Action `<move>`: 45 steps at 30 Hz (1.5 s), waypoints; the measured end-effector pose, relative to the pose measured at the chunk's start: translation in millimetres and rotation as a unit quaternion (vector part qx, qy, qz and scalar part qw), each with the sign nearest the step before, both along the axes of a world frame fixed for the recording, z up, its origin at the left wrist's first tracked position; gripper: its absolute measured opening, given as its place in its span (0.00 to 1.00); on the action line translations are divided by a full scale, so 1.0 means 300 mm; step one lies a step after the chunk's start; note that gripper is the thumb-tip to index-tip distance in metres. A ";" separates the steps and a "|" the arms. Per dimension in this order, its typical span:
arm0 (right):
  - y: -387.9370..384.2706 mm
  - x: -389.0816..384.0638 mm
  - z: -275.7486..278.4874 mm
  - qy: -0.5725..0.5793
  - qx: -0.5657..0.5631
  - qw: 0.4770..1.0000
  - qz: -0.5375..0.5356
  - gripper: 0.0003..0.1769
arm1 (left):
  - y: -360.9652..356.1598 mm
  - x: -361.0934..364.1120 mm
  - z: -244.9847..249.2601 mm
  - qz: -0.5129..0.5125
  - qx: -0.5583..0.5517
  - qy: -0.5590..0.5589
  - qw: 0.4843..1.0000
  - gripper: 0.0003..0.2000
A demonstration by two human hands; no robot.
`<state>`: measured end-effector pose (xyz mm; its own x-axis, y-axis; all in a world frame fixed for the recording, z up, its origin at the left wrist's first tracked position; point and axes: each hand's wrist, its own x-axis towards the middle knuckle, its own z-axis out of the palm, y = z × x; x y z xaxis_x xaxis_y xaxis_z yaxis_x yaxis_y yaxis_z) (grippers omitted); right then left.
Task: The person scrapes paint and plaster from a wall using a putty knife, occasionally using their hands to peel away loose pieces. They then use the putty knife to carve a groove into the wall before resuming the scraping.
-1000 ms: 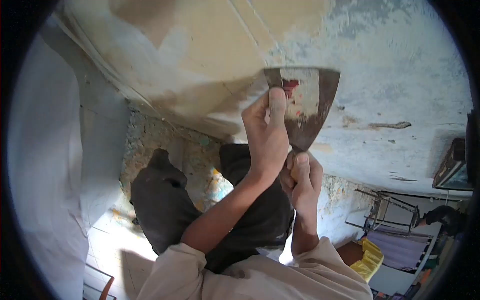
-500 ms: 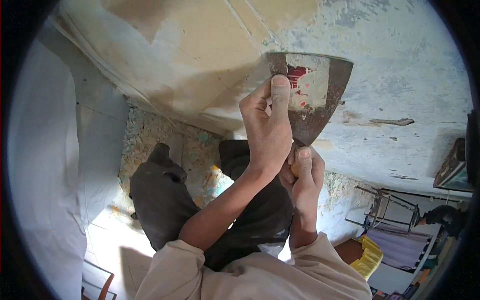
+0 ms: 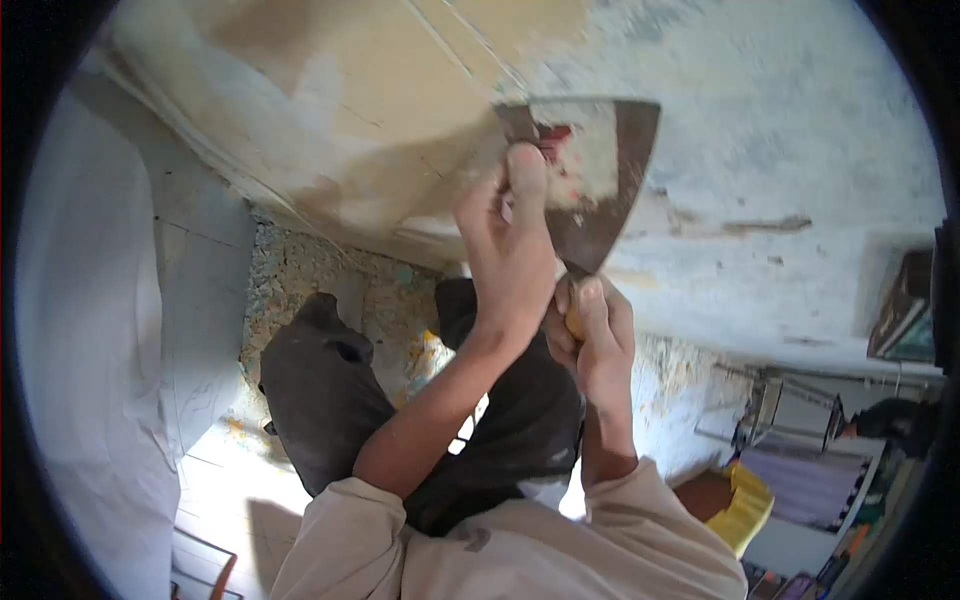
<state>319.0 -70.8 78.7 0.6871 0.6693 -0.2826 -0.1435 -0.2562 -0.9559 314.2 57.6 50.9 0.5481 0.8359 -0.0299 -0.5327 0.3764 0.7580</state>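
A wide putty knife [image 3: 597, 215] is held up against the wall, its flared metal blade pointing away from me. The blade is worn and carries a torn pale label with red print. My left hand [image 3: 508, 250] pinches the blade's left side, thumb on the near face and fingers behind it, mostly hidden. Closed around the wooden handle [image 3: 574, 318] is my right hand [image 3: 605, 335], with its thumb lying along the top. The blade's wide edge seems to lie at the painted wall [image 3: 720, 130], though actual contact cannot be told.
Peeling plaster [image 3: 300, 260] covers the lower wall. White sheeting [image 3: 95, 330] hangs at left. My dark trousers [image 3: 320, 390] are below. A framed object [image 3: 903, 305] is on the wall at right. Another person's yellow garment [image 3: 742, 505] shows low right, near a metal-framed rack [image 3: 790, 410].
Both hands and the putty knife have shifted left and slightly upward along the wall. The grip looks the same.
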 end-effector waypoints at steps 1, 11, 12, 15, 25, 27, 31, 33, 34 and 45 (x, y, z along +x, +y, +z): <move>-0.014 0.001 0.011 0.006 -0.014 1.000 0.005 0.34 | -0.013 -0.007 0.000 -0.021 -0.020 0.010 1.000 0.20; -0.265 0.034 0.098 0.241 0.558 0.790 -0.080 0.51 | -0.070 -0.042 0.070 -0.030 -0.098 0.039 0.994 0.19; -0.267 0.028 0.112 0.249 0.577 0.775 -0.064 0.51 | -0.078 -0.050 0.069 -0.036 -0.090 0.060 0.993 0.21; -0.250 0.022 0.125 0.249 0.597 0.762 -0.029 0.50 | -0.065 -0.073 0.062 -0.041 -0.073 0.097 0.992 0.25; -0.195 0.041 0.098 0.245 0.593 0.766 -0.042 0.47 | -0.054 -0.087 0.076 -0.021 -0.075 0.091 0.993 0.28; -0.174 0.045 0.098 0.197 0.569 0.796 -0.064 0.47 | -0.070 -0.095 0.087 -0.006 -0.103 0.078 0.992 0.28; -0.156 -0.021 0.058 -0.080 0.247 0.955 -0.141 0.35 | -0.053 -0.122 0.078 0.011 -0.197 0.062 0.978 0.17; -0.201 -0.118 0.032 -0.155 0.107 0.980 -0.065 0.27 | -0.011 -0.124 -0.010 -0.102 -0.244 -0.157 0.951 0.13; -0.206 -0.152 0.033 -0.148 0.103 0.984 -0.010 0.25 | 0.006 -0.122 -0.046 -0.157 -0.260 -0.266 0.915 0.12; -0.138 -0.289 0.078 -0.394 -0.077 0.915 -0.049 0.07 | -0.003 -0.121 -0.054 -0.090 -0.260 -0.185 0.944 0.17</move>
